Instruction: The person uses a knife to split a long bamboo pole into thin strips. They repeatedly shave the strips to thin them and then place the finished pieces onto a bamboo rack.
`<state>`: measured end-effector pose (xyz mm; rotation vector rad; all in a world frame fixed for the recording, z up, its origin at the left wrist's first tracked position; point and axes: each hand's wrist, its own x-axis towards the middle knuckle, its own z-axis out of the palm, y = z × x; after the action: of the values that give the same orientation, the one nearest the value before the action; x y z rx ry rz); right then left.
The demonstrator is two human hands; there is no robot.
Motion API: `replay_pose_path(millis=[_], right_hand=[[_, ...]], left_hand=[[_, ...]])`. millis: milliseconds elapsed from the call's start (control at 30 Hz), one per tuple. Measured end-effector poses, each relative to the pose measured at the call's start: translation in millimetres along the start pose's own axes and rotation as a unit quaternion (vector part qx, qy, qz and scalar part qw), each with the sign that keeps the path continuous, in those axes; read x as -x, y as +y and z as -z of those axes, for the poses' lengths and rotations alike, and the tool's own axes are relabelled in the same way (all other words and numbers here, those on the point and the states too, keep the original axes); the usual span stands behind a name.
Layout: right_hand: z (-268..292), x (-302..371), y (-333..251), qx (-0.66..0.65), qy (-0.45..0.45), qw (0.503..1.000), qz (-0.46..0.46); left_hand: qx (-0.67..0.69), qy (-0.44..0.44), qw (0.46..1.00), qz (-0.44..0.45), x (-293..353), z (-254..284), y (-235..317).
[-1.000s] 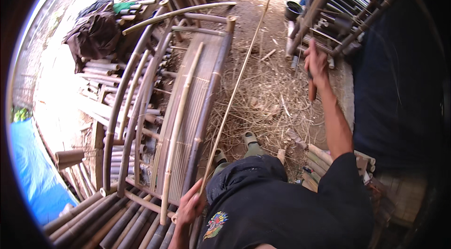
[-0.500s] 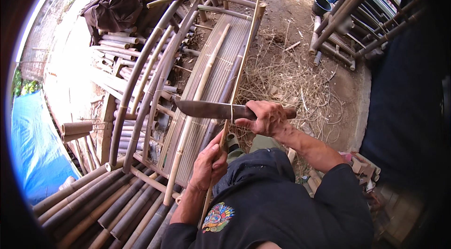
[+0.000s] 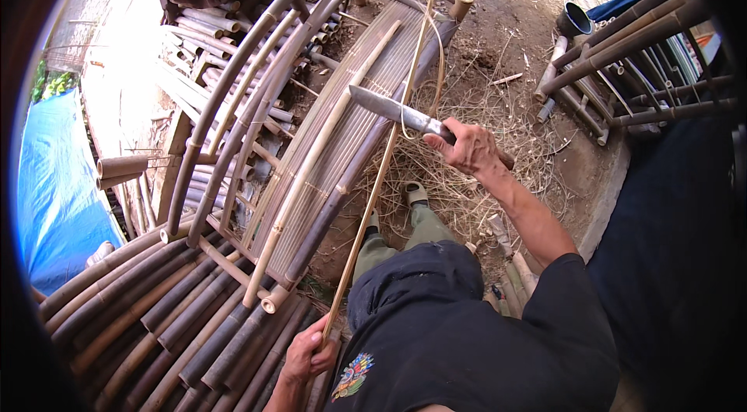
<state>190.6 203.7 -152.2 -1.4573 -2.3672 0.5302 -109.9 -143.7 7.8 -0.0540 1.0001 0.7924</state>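
Note:
My right hand (image 3: 471, 147) is wrapped round the handle of a machete (image 3: 383, 105), whose broad blade points up and to the left. The blade lies across a long, thin bamboo strip (image 3: 375, 198). From the strip, a thin sliver (image 3: 442, 62) bows away beyond the blade and loops around it. Near the lower edge, my left hand (image 3: 310, 354) is closed on the near end of the strip. The strip slants up and away past a bamboo bench (image 3: 342, 171) with a slatted seat, on which a pale bamboo pole (image 3: 320, 149) lies lengthwise.
Dark bamboo poles (image 3: 148, 311) lie side by side at the lower left, with a blue tarp (image 3: 58, 186) beyond. Cut bamboo pieces (image 3: 210, 46) are stacked behind the bench. Shavings (image 3: 482, 186) cover the ground by my feet. A bamboo frame (image 3: 622, 62) and black bucket (image 3: 574, 19) stand at the right.
My left hand has moved down toward the lower edge, away from the blade. My right hand and the machete have shifted up and right, the blade now tilting upward. The sliver bows out more.

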Motion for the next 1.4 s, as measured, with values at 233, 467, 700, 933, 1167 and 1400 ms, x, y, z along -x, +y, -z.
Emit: replay_pose_path(millis=[233,467,700,933,1167,1400], right_hand=[[6.9,-44.4,140.2,0.013,-0.016,0.998,-0.06],[59.8,-95.3,235.6,-0.133,0.019,0.909,-0.395],[-11.5,-11.0,103.7,-0.295,-0.002,0.931,-0.214],[-35.0,66.7,-16.7,-0.189,-0.148,0.97,0.045],[-56.9,66.8,-19.0,-0.179,-0.182,0.965,0.065],[-66.0,23.3,21.3,-0.138,-0.153,0.979,-0.003]], left_hand=[[0.028,0.062,0.997,0.046,35.8,-3.4,-44.1],[0.058,0.052,0.993,0.09,60.1,4.5,-64.8],[-0.059,0.078,0.993,-0.072,-109.6,-56.6,-27.2],[-0.168,0.183,0.965,-0.084,-194.9,-90.8,18.9],[-0.149,0.194,0.968,-0.053,-181.3,-86.9,8.6],[-0.127,0.197,0.972,-0.012,-135.5,-80.6,-9.5]])
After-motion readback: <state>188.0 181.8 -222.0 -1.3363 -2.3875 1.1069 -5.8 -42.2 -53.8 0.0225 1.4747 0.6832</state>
